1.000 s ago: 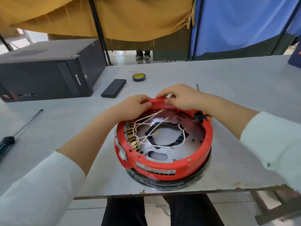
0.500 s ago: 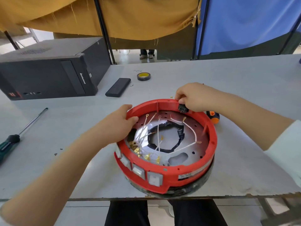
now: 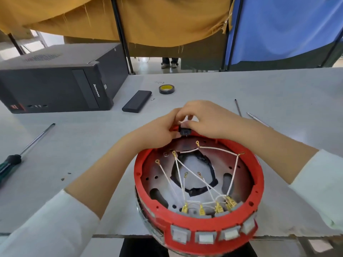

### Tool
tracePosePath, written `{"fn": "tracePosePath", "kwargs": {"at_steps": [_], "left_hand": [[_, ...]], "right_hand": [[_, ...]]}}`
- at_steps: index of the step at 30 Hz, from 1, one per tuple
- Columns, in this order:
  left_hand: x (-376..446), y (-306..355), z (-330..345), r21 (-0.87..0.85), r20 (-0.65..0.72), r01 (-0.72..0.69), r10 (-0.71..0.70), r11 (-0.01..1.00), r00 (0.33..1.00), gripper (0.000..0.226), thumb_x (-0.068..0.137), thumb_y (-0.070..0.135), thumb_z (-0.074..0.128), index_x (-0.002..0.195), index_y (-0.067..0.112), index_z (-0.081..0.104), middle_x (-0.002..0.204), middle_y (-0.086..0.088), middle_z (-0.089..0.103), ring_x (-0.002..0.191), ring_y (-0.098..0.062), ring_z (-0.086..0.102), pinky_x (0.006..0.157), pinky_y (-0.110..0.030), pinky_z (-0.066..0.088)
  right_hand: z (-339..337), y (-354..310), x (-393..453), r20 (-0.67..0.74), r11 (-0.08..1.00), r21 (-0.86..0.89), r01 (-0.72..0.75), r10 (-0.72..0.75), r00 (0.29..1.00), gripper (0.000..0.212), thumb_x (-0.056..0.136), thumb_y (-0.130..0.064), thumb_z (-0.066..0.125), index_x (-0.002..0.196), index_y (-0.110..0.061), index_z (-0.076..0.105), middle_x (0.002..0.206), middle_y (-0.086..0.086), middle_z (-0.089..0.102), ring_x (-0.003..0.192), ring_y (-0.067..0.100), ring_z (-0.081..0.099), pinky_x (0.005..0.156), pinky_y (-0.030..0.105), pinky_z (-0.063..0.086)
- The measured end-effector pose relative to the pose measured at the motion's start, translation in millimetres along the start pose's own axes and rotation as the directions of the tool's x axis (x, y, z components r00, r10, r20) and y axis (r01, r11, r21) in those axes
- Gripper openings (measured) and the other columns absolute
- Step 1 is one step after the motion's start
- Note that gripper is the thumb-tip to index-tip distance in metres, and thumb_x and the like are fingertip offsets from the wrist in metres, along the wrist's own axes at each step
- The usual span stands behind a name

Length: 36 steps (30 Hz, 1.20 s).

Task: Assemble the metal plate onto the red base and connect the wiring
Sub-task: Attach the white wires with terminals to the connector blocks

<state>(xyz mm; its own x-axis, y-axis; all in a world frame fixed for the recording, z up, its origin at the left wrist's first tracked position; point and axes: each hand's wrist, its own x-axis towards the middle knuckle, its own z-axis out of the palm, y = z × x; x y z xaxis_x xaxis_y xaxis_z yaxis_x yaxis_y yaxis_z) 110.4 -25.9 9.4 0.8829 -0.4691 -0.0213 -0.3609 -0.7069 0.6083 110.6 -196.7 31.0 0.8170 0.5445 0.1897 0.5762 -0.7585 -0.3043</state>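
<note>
Grey table (image 3: 241,89) bears red base (image 3: 258,184), switches facing the person.

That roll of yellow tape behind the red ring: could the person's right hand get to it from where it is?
Probably yes. The tape roll lies in the open on the table, beyond the right hand, with nothing between them, but that hand is busy pinching a small black part.

Screwdriver (image 3: 11,162) handle cut off at left edge; fingers' (image 3: 187,125) grip unclear
</note>
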Motion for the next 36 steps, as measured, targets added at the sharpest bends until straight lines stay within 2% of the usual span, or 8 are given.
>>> {"fn": "tracePosePath", "kwargs": {"at_steps": [5,10,15,20,23,28,32,36], "left_hand": [[6.3,-13.6,-7.3,0.041,-0.069,0.071,-0.068,0.997,0.995,0.051,0.096,0.0,0.048,0.139,0.029,0.046,0.133,0.004,0.057,0.113,-0.012,0.052,0.093,-0.02,0.035],[12.7,-15.0,-10.1,0.071,-0.063,0.083,-0.079,0.994,0.995,0.05,0.095,-0.003,0.046,0.136,0.025,0.051,0.131,0.003,0.058,0.121,-0.017,0.051,0.099,-0.025,0.036],[18.5,-13.5,-9.3,0.05,-0.026,0.05,-0.048,0.998,0.998,0.05,0.094,-0.004,0.045,0.134,0.025,0.052,0.128,0.003,0.06,0.116,-0.016,0.052,0.098,-0.027,0.039],[23.2,-14.6,-5.9,-0.053,-0.027,0.026,-0.027,0.998,0.999,0.048,0.093,-0.005,0.048,0.13,0.025,0.057,0.123,0.006,0.063,0.114,-0.012,0.055,0.098,-0.022,0.041],[22.5,-19.2,-5.6,-0.085,-0.048,0.022,-0.026,0.996,0.999,0.045,0.094,0.001,0.05,0.123,0.034,0.059,0.113,0.014,0.063,0.106,-0.006,0.055,0.082,-0.005,0.037],[21.5,-20.6,-4.1,-0.127,-0.047,-0.005,-0.001,0.992,0.999,0.043,0.096,0.003,0.049,0.122,0.035,0.058,0.119,0.013,0.064,0.112,-0.007,0.056,0.095,-0.022,0.04],[22.5,-22.4,-4.0,-0.111,-0.042,0.0,-0.005,0.994,0.999,0.046,0.096,0.002,0.049,0.125,0.036,0.058,0.117,0.018,0.062,0.108,-0.001,0.053,0.079,0.003,0.032],[21.9,-21.4,-4.3,-0.135,-0.047,0.012,-0.018,0.991,0.999,0.044,0.097,0.004,0.049,0.125,0.036,0.059,0.117,0.017,0.063,0.109,-0.002,0.054,0.084,-0.006,0.037]], "right_hand": [[2.8,-1.8,-19.4,-0.121,0.976,0.214,0.031,-0.005,0.993,0.016,0.087,-0.012,0.06,0.092,-0.026,0.066,0.094,-0.007,0.062,0.083,0.004,0.054,0.075,0.013,0.041],[17.6,1.8,-24.3,0.107,0.991,-0.127,0.051,-0.037,0.994,0.027,0.088,-0.034,0.064,0.114,-0.029,0.063,0.112,-0.013,0.056,0.108,0.005,0.048,0.089,0.027,0.042],[11.2,-0.8,-8.9,0.07,0.974,-0.228,0.022,-0.006,0.998,0.019,0.088,-0.046,0.059,0.105,-0.04,0.064,0.1,-0.014,0.06,0.102,0.01,0.051,0.075,0.034,0.045],[19.1,1.2,-13.1,-0.092,1.0,0.019,0.013,-0.011,0.996,0.006,0.086,-0.033,0.056,0.08,-0.031,0.055,0.068,-0.015,0.049,0.076,0.002,0.046,0.065,0.027,0.035],[19.7,5.4,-16.2,-0.201,0.984,0.168,-0.062,0.096,0.975,0.014,0.084,-0.044,0.054,0.08,-0.031,0.055,0.061,-0.009,0.049,0.076,0.003,0.047,0.063,0.025,0.039],[16.8,4.1,-13.4,-0.277,0.948,0.311,-0.075,0.165,0.946,0.008,0.087,-0.03,0.062,0.093,-0.031,0.066,0.068,-0.007,0.057,0.085,0.004,0.048,0.07,0.011,0.037],[15.0,4.3,-15.9,-0.218,0.892,0.448,-0.063,0.178,0.96,0.015,0.087,-0.019,0.062,0.087,-0.035,0.063,0.082,-0.016,0.065,0.087,0.0,0.057,0.074,0.006,0.038],[14.5,4.0,-16.2,-0.137,0.823,0.563,-0.081,0.189,0.972,0.017,0.091,-0.012,0.06,0.088,-0.028,0.063,0.077,-0.015,0.07,0.075,-0.001,0.064,0.07,0.004,0.042]]}}
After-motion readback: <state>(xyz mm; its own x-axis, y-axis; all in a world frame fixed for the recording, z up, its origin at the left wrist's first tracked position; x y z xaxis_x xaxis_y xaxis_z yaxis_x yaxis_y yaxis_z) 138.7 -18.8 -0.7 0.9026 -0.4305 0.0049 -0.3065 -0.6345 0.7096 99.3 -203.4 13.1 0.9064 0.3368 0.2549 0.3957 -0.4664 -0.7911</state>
